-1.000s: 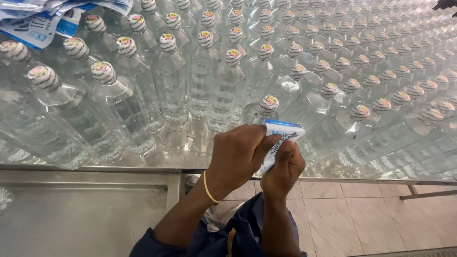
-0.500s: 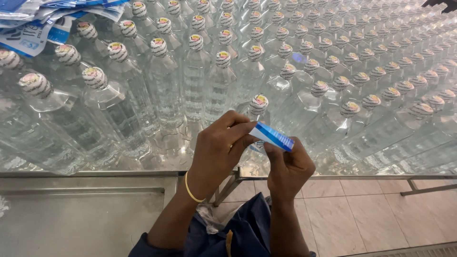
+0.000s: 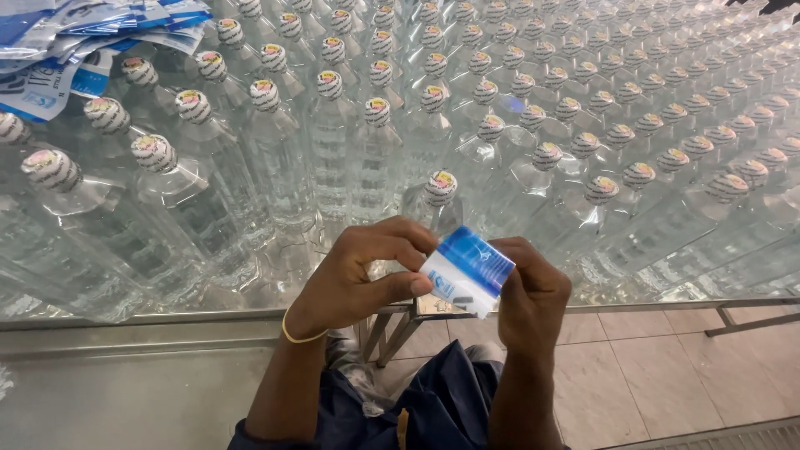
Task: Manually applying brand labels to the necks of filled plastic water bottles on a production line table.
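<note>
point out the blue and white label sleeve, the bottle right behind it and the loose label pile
label sleeve (image 3: pixel 467 271), head view, on its blue upper face
bottle (image 3: pixel 440 187), head view, on its striped cap
label pile (image 3: pixel 58 37), head view, on the sheets at top left

Bottling plant, massed capped bottles (image 3: pixel 517 108), steel table (image 3: pixel 125 392)
</note>
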